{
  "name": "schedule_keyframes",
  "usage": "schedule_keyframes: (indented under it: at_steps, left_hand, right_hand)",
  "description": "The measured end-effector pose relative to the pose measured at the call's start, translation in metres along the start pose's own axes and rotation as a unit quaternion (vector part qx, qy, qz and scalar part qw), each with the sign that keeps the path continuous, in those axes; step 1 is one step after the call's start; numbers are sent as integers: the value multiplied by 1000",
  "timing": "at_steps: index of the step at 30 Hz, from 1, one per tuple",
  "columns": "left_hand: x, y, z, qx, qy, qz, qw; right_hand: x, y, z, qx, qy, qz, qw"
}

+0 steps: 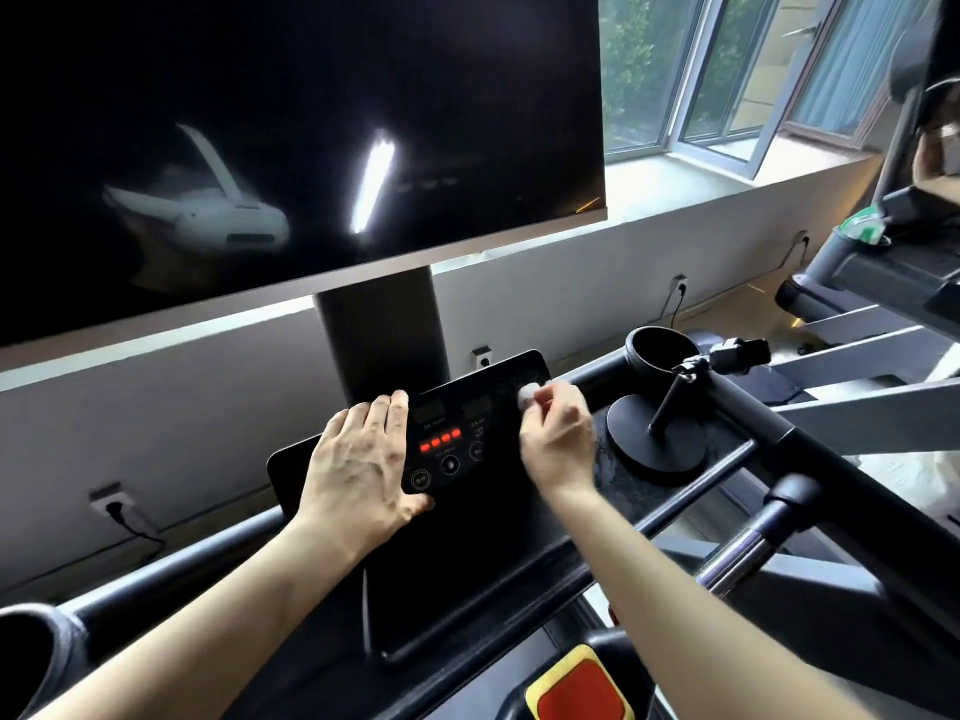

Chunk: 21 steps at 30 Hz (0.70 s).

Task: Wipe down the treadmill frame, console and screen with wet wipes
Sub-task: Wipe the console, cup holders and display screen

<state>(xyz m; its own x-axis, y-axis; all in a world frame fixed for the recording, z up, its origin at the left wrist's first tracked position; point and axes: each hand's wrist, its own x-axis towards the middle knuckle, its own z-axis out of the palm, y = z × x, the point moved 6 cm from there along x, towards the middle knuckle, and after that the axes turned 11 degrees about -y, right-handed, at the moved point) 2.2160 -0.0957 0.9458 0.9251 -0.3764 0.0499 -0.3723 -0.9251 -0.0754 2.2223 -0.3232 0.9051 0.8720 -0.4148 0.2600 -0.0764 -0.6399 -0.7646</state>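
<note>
The control panel [457, 449] of the treadmill console is a tilted dark slab. Its long axis runs from lower left to upper right in the head view. The right hand [558, 441] pinches a balled white wet wipe [527, 396] in curled fingers and presses it to the panel's upper right corner. The left hand [358, 465] lies flat on the left part of the panel, fingers straight and close together, apparently bracing it. The rest of the panel face, including the lit red indicators [440, 440], lies to the left of the wipe, between the two hands. A following stroke would probably run leftward along the long axis, and the left hand would then have to lift clear. The screen [260, 122] stands above, apart from both hands.
</note>
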Motion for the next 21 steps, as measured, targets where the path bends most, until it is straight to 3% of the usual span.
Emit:
schedule_keyframes:
  at_steps: [5, 7, 13, 15, 19, 21]
  left_hand:
    - [-1, 0, -2, -3, 2, 1, 1000]
    - [-1, 1, -3, -2, 2, 1, 1000]
    - [-1, 1, -4, -3, 0, -1, 1000]
    - [-2, 2, -4, -2, -2, -1, 1000]
    - [-2, 2, -6, -4, -2, 3, 1000]
    - [-3, 2, -6, -5, -2, 6, 1000]
  right_hand:
    - [-30, -39, 24, -15, -89, -155, 984]
    - [-14, -25, 15, -24, -72, -146, 986]
    - [26, 14, -13, 1, 12, 18, 1000]
    - [14, -2, -2, 0, -1, 2, 1000]
    - [-7, -33, 22, -29, -104, -139, 984]
    - [6, -23, 16, -37, -93, -134, 986]
